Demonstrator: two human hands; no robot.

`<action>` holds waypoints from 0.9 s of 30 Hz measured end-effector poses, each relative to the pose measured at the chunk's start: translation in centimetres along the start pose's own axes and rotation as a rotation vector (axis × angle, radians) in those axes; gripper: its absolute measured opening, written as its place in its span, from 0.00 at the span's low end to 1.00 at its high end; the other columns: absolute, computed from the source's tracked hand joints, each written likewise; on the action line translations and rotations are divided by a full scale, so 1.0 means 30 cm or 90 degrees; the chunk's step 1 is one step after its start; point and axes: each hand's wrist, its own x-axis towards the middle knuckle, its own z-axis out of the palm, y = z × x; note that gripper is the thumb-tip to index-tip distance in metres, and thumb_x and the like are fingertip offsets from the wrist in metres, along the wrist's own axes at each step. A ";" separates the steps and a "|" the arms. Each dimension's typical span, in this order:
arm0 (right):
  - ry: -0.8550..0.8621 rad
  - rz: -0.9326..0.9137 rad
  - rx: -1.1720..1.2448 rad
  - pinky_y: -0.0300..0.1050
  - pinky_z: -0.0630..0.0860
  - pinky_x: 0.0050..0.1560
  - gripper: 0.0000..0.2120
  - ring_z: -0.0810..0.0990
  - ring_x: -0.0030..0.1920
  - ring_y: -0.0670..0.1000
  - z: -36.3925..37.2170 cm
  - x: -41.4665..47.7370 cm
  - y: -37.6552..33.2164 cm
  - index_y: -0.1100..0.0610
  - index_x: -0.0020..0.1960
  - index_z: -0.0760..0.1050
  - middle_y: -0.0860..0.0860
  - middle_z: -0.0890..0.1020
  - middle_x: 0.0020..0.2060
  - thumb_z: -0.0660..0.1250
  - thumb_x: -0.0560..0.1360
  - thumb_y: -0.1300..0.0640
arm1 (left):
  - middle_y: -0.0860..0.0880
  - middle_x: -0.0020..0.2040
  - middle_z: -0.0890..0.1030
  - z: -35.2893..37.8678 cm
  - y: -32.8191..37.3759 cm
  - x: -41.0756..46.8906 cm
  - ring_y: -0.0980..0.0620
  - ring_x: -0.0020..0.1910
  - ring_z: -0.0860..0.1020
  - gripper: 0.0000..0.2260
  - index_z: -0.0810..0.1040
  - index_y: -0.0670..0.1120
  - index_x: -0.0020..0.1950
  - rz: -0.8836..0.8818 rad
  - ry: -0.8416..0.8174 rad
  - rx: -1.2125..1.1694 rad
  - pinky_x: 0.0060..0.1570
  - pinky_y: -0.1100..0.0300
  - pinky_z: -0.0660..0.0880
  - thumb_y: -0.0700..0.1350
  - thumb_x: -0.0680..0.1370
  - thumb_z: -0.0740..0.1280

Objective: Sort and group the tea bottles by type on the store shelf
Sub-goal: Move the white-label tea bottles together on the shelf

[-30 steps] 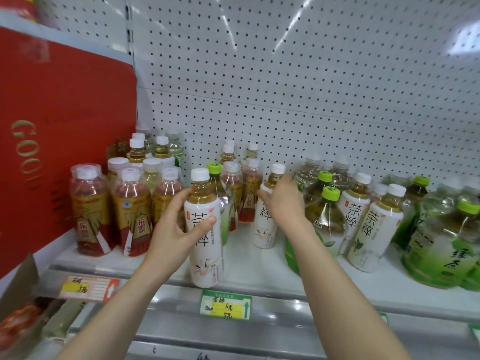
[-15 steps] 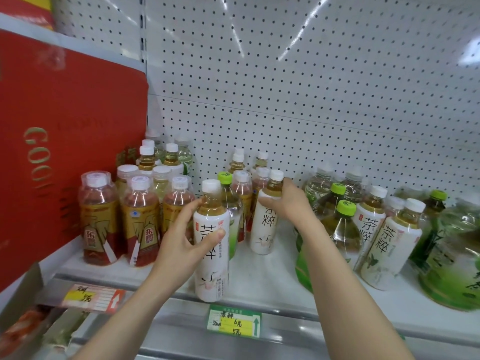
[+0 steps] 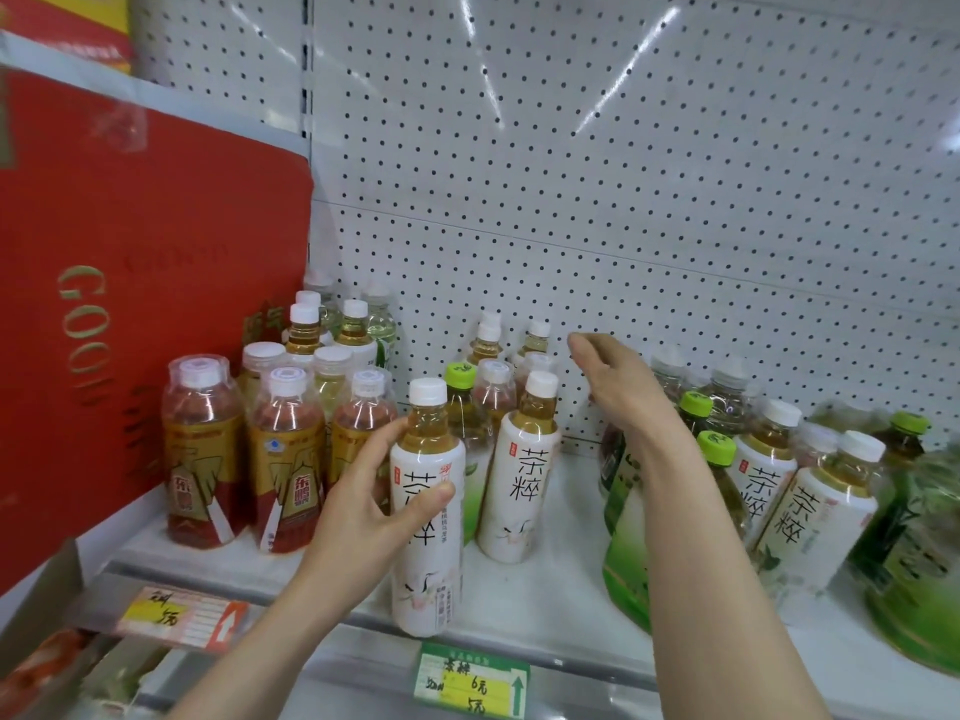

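At shelf [image 3: 545, 600] front, left hand [image 3: 363, 504] grips a white-labelled amber tea bottle [image 3: 428, 563]; right hand [image 3: 618, 389] hovers relaxed.

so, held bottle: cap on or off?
On: a white cap sits atop the white-label bottle in the left grip.

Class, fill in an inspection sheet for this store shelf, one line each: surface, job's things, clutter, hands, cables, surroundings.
Surface: white shelf, with a bare patch in the middle.
Job's things: front white-label bottle at the shelf edge; second white-label bottle upright behind it; white-label pair at right; red-and-gold bottles at left; green-label bottles mixed among them.
Clutter: red box at left; price tag on the rail.
Hands: left hand grips the front white-label bottle; right hand open, holding nothing.
Cables: nothing seen.
Surroundings: perforated back panel.
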 end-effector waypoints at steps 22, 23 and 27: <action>-0.196 0.024 -0.519 0.44 0.74 0.47 0.27 0.78 0.57 0.54 -0.147 -0.038 -0.045 0.51 0.71 0.70 0.53 0.76 0.66 0.68 0.76 0.40 | 0.78 0.59 0.73 0.019 0.002 0.001 0.77 0.61 0.69 0.30 0.69 0.65 0.68 0.025 -0.018 0.012 0.60 0.57 0.71 0.56 0.68 0.73; -0.149 -0.021 -0.503 0.47 0.74 0.53 0.28 0.77 0.61 0.55 -0.133 -0.043 -0.063 0.50 0.72 0.69 0.53 0.76 0.67 0.66 0.77 0.39 | 0.78 0.59 0.72 0.021 0.004 0.000 0.77 0.61 0.69 0.30 0.69 0.65 0.68 0.030 -0.019 0.013 0.59 0.59 0.71 0.56 0.67 0.73; -0.132 -0.121 -0.353 0.47 0.75 0.49 0.30 0.77 0.54 0.53 -0.027 -0.059 -0.137 0.49 0.66 0.74 0.49 0.78 0.54 0.69 0.71 0.33 | 0.80 0.57 0.73 0.024 0.010 -0.001 0.79 0.58 0.70 0.28 0.68 0.68 0.65 0.044 -0.025 0.010 0.47 0.74 0.73 0.55 0.68 0.73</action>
